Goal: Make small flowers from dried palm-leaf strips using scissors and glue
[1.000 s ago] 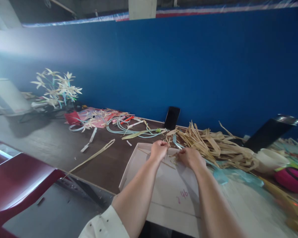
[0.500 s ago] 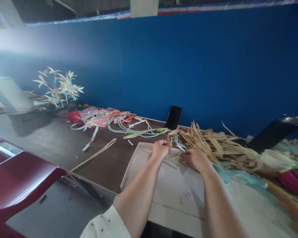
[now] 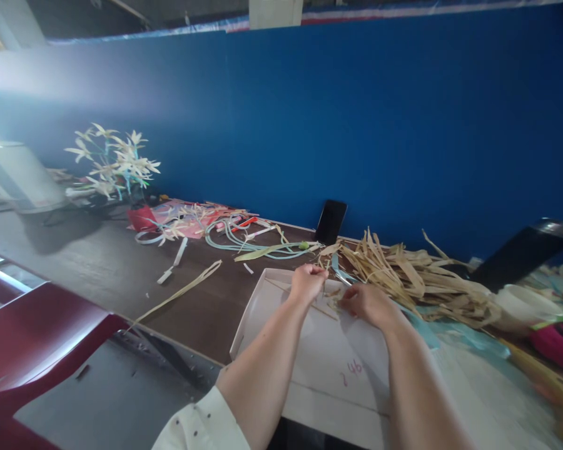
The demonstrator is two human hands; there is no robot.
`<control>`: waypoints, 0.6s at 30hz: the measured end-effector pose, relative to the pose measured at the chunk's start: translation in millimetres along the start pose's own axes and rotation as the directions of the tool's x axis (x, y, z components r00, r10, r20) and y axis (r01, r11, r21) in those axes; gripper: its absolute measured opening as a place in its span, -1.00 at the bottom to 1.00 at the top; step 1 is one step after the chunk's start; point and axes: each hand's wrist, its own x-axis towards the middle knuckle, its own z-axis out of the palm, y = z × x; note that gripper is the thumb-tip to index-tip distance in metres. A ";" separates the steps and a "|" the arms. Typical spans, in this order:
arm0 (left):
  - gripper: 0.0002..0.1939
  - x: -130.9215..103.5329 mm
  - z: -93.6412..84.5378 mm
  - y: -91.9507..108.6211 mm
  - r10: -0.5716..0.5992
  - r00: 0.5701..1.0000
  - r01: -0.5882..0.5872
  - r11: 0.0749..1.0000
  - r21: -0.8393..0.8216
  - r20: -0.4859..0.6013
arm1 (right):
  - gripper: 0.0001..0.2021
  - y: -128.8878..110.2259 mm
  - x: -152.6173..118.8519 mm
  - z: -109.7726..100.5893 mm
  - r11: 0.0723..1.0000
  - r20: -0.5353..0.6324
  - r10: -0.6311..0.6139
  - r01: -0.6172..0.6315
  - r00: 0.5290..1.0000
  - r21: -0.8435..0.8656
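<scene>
My left hand [image 3: 308, 284] is closed in a pinch over the far part of a shallow white cardboard box [image 3: 309, 362]. From its fingertips a thin dried-leaf strip [image 3: 324, 286] sticks down. To the right, my right hand [image 3: 366, 304] has its fingers curled low over the box, beside small straw-coloured scraps [image 3: 332, 301]; what they grip, if anything, is too small to make out. A shiny metal tool with a pale blue part [image 3: 343, 275] lies just beyond the right fingers. Between the hands a thin brown stick [image 3: 324, 312] lies in the box.
Dried leaf strips [image 3: 403, 272] are heaped at the right, near a black bottle [image 3: 520, 256] and a white bowl [image 3: 525, 306]. A phone [image 3: 331, 222] leans on the blue partition. Pale green cord [image 3: 213, 240] and a red pot [image 3: 141, 219] of pale flowers stand left.
The view has shifted slightly. My right hand's fingers have drawn down a little toward the scraps; my left hand keeps its pinch in almost the same place.
</scene>
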 end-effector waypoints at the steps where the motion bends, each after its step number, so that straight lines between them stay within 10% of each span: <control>1: -0.82 0.2 0.1 -0.6 0.006 1.000 -0.006 1.000 0.001 0.001 | -0.84 0.1 0.8 1.4 1.000 0.009 0.013 -0.013 1.000 0.001; 18: -0.82 1.1 0.6 -2.4 0.028 0.999 -0.029 0.999 0.038 0.029 | -0.89 -6.9 -1.9 1.9 0.999 0.029 -0.028 0.030 0.999 -0.043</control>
